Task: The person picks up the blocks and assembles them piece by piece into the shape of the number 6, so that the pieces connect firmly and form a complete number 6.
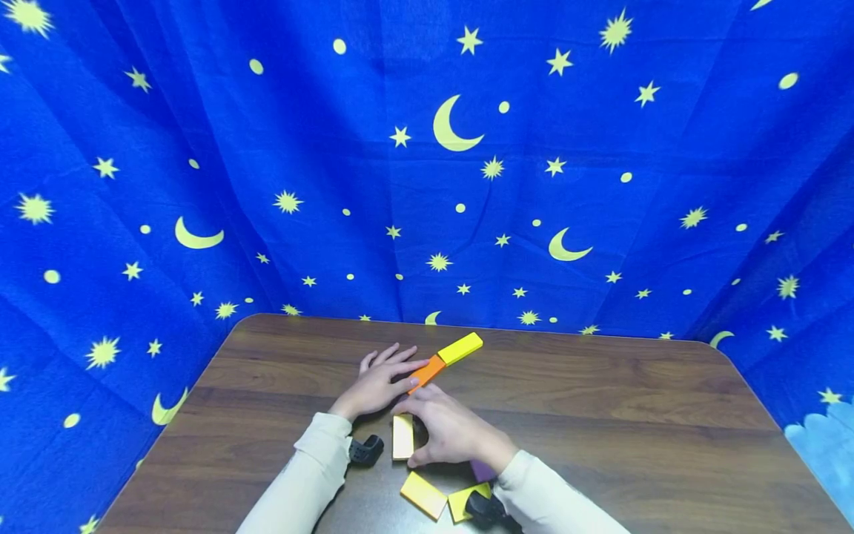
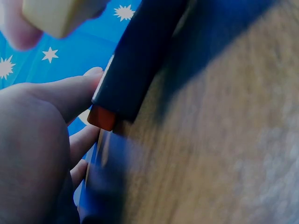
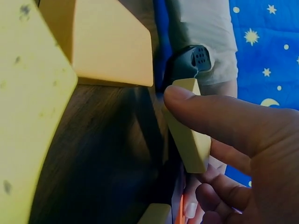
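Observation:
My left hand (image 1: 379,386) lies at the middle of the table with its fingers fairly straight. Its thumb and index finger touch the side of an orange block (image 1: 429,373), whose end (image 2: 102,119) shows in the left wrist view. A yellow block (image 1: 460,348) sits end to end with the orange one, at the far side. My right hand (image 1: 452,428) pinches a pale yellow block (image 3: 192,140) between thumb and fingers, beside the left wrist. In the left wrist view, that block (image 2: 60,16) appears at the top, above the table surface.
Near the front lie a yellow block (image 1: 423,495) and another yellow block (image 1: 462,504), partly covered by the black right wrist camera (image 1: 485,507). A purple block (image 1: 482,470) shows under the right wrist. Blue star-patterned cloth (image 1: 414,185) hangs behind the wooden table (image 1: 600,415).

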Motion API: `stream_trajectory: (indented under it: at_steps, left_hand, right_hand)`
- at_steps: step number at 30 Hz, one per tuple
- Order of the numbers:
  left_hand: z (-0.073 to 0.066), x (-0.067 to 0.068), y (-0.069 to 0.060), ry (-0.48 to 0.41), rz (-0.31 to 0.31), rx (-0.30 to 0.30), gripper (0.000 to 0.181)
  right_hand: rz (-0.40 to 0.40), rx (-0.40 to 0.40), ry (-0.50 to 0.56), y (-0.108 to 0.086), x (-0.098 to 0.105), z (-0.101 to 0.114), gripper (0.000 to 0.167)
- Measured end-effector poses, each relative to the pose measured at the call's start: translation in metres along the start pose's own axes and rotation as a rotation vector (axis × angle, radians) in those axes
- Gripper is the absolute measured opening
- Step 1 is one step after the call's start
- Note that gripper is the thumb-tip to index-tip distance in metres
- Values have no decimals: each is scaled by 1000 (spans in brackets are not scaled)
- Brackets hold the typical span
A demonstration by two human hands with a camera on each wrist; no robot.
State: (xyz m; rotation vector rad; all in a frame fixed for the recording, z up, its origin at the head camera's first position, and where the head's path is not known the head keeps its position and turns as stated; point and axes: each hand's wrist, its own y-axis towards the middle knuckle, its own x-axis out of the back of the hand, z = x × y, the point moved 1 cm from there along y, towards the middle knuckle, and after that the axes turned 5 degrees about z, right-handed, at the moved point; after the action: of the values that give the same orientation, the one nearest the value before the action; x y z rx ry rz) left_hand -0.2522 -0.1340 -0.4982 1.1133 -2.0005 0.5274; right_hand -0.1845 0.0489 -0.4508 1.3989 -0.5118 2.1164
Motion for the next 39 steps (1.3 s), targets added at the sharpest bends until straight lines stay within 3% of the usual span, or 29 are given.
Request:
stream_trajectory:
  at_steps: [11,39]
  left_hand:
    - [0,0,-1,6,-3,-7,42]
    - [1,-1,1,17,17,34,43]
  right_hand:
    - [4,22,-86,3,-4,0,69]
    - [7,81,-132,5,-8,-4,65]
